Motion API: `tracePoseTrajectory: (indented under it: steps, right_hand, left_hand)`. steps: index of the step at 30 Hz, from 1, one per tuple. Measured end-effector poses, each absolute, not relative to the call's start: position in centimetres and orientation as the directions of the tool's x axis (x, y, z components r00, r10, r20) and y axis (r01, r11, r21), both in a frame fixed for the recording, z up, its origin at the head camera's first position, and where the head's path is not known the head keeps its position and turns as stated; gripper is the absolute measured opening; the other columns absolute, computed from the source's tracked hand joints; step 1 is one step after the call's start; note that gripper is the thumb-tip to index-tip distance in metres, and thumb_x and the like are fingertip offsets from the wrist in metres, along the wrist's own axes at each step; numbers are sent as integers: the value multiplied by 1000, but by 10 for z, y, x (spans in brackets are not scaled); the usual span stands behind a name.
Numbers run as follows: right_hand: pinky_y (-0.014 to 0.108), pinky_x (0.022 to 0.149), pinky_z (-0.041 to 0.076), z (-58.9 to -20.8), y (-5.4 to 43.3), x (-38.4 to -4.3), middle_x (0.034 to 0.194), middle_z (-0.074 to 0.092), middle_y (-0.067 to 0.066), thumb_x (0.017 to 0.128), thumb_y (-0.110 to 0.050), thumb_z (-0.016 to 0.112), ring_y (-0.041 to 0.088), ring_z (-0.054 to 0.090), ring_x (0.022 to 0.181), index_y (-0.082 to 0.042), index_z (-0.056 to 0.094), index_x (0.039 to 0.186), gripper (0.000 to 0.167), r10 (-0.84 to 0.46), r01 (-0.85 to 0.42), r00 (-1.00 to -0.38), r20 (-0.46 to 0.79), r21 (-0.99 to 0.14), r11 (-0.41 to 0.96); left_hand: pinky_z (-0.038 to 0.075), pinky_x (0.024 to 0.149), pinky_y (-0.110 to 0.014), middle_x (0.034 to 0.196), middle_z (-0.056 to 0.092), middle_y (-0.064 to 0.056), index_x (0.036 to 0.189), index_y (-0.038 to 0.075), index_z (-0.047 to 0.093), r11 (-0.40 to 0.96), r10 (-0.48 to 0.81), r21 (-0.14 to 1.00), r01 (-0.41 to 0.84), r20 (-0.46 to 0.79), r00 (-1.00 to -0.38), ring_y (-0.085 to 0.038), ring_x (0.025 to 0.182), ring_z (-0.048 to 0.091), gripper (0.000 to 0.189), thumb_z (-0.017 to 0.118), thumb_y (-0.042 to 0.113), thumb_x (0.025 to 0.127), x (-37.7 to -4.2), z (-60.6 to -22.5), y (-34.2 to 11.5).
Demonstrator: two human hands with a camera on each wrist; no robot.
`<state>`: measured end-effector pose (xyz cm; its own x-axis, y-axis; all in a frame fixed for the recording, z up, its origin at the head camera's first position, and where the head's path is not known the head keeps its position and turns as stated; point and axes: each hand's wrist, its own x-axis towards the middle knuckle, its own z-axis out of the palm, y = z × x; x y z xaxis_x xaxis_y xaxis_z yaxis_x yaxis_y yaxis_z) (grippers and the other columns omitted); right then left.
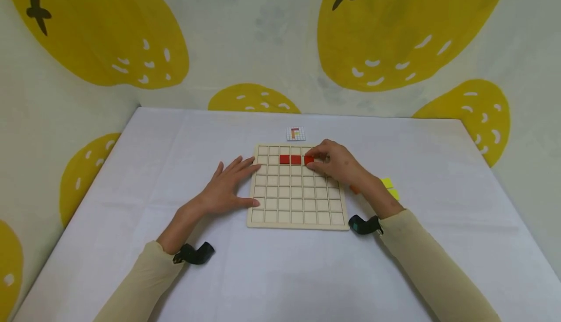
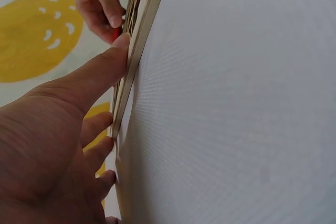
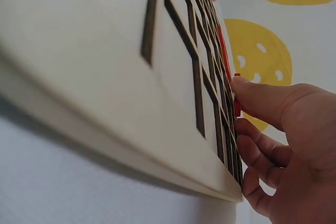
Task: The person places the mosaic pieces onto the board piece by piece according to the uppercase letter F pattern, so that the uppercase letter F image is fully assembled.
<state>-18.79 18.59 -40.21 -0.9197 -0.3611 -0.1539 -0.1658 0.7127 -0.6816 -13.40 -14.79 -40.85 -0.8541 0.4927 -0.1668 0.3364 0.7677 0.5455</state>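
A wooden grid board (image 1: 285, 205) lies on the white table. Two red square tiles (image 1: 290, 160) sit side by side in its second row from the far edge. My right hand (image 1: 339, 162) pinches another red tile (image 1: 309, 160) between thumb and fingers, over a cell just right of those two. In the right wrist view this red tile (image 3: 238, 109) stands on edge or tilted at the grid. My left hand (image 1: 228, 188) touches the board's left edge with spread fingers; its thumb (image 2: 105, 66) rests on the rim.
Just beyond the board lies a small card (image 1: 295, 134) with a coloured grid pattern. Right of the board, partly behind my right forearm, are yellow tiles (image 1: 386, 183) and an orange tile (image 1: 354, 189). A patterned cloth wall (image 1: 263, 44) stands behind the table.
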Motion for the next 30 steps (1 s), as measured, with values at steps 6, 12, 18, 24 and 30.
tracePoseTrajectory:
  steps: [6, 12, 18, 24, 30]
  right_hand:
    - [38, 92, 47, -404, 184, -188, 113, 63, 6, 97, -28, 75, 25, 55, 104, -18, 75, 126, 31, -352, -171, -924, -148, -664, 728]
    - [38, 89, 47, -406, 180, -191, 111, 62, 6, 96, -29, 77, 25, 54, 101, -17, 74, 126, 33, -346, -176, -927, -144, -649, 741]
    - [36, 85, 45, -407, 178, -192, 107, 62, 8, 95, -27, 79, 25, 53, 98, -15, 75, 125, 33, -338, -182, -932, -131, -637, 749]
    - [36, 86, 46, -408, 179, -192, 107, 62, 8, 94, -27, 79, 25, 54, 99, -15, 75, 125, 34, -324, -161, -936, -140, -647, 745]
    - [40, 97, 48, -403, 183, -189, 116, 62, 7, 95, -26, 78, 26, 56, 108, -15, 72, 128, 35, -339, -127, -923, -183, -687, 715]
  left_hand:
    - [-2, 128, -71, 176, 23, -3, 163, 22, 38, 765, 495, 547, 339, -164, -853, -36, 165, 11, 95, 85, 47, 84, -134, -410, -147]
    - [-2, 128, -72, 175, 24, -3, 163, 22, 38, 765, 496, 544, 344, -157, -854, -36, 165, 11, 95, 85, 47, 84, -134, -411, -148]
    - [-2, 127, -72, 175, 24, -3, 163, 23, 38, 765, 495, 544, 346, -152, -855, -36, 165, 11, 94, 84, 47, 84, -133, -411, -148]
    - [-2, 127, -72, 175, 24, -3, 163, 24, 38, 765, 495, 541, 349, -148, -856, -35, 165, 11, 94, 84, 48, 85, -134, -413, -149]
    - [-1, 127, -73, 175, 25, -4, 162, 22, 38, 762, 497, 543, 352, -142, -856, -36, 165, 12, 94, 84, 47, 84, -134, -413, -149]
